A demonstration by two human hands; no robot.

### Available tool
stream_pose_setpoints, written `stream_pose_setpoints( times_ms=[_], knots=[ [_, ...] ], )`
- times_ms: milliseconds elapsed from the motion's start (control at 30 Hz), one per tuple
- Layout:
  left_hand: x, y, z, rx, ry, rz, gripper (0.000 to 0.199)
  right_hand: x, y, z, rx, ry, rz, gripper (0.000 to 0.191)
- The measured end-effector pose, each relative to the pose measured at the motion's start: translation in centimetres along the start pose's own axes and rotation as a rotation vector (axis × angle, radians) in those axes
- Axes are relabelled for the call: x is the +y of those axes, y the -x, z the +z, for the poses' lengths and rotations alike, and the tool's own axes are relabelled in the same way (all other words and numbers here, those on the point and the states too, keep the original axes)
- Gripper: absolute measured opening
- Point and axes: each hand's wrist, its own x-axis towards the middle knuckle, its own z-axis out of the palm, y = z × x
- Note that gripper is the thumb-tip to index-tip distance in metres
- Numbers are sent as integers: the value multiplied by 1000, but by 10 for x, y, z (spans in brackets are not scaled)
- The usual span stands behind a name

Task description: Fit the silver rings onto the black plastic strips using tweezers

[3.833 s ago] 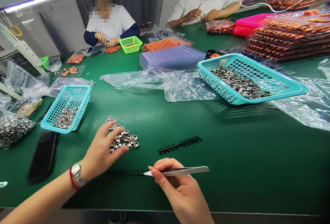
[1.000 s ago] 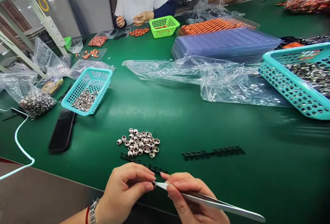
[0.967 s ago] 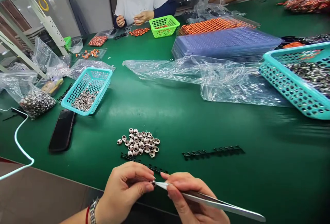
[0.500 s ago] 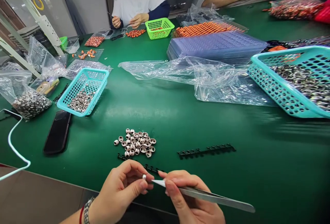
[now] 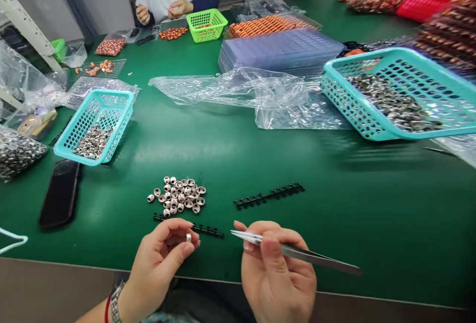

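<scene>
My left hand [image 5: 159, 258] pinches a small silvery-white bead-like cap [image 5: 188, 237] between thumb and fingers. In my right hand [image 5: 278, 273] I grip tweezers [image 5: 320, 258], whose white tips [image 5: 241, 234] stand slightly apart and point left, away from the cap. Just beyond my left hand lies a pile of similar caps [image 5: 181, 197], round with dark openings. One black strip of small pegs [image 5: 208, 232] runs behind my left fingers, which hide part of it. Another black peg strip [image 5: 269, 196] rests farther back, beyond my right hand.
A blue basket [image 5: 63, 139] of caps and a phone [image 5: 59, 194] are at left. Another blue basket [image 5: 375, 130] stands at right. Plastic film [image 5: 275, 97] lies before stacked clear trays [image 5: 278, 50]. Across the green table, one person works by a green basket [image 5: 206, 18].
The tweezer tips have drawn away from the cap, and my hands are farther apart. The view has shifted rightward, showing more of the right side of the table.
</scene>
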Motion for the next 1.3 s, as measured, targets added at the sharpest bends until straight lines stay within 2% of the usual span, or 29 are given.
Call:
stream_pose_setpoints(
  times_ms=[67,133,200,267,333,467,600,700,833,933,1033,1100,1200,1300],
  knots=[
    [-1,2,-3,-46,-134,83,24,-3,-1,-5,-37,30,-18,13],
    [-1,4,-5,-127,-320,260,14,-11,-1,-14,-130,144,-12,10],
    [1,6,-6,-275,-497,524,10,-23,-2,-27,-265,334,-25,10],
    [3,7,-5,-441,-647,742,13,-33,-3,-40,-424,512,-105,11],
    [6,6,-3,-543,-777,812,14,-40,-1,-50,-538,629,-176,10],
    [10,5,0,-623,-930,715,18,-39,6,-58,-586,738,-293,8],
    [8,6,-1,-615,-930,697,25,-34,9,-58,-602,810,-376,11],
    [6,8,-2,-632,-951,668,30,-32,8,-58,-621,810,-380,11],
    [7,7,-1,-708,-1069,629,27,-32,7,-56,-622,782,-363,8],
    [8,6,0,-715,-1093,630,27,-32,7,-54,-619,762,-356,8],
    [6,7,-1,-640,-989,674,24,-32,8,-55,-598,744,-346,7],
    [5,8,-1,-511,-834,662,18,-32,10,-55,-547,726,-316,7],
    [5,8,-1,-254,-573,505,9,-30,12,-51,-473,651,-216,9],
    [7,4,2,-124,-402,290,6,-27,10,-37,-449,530,-170,15]
  ],
)
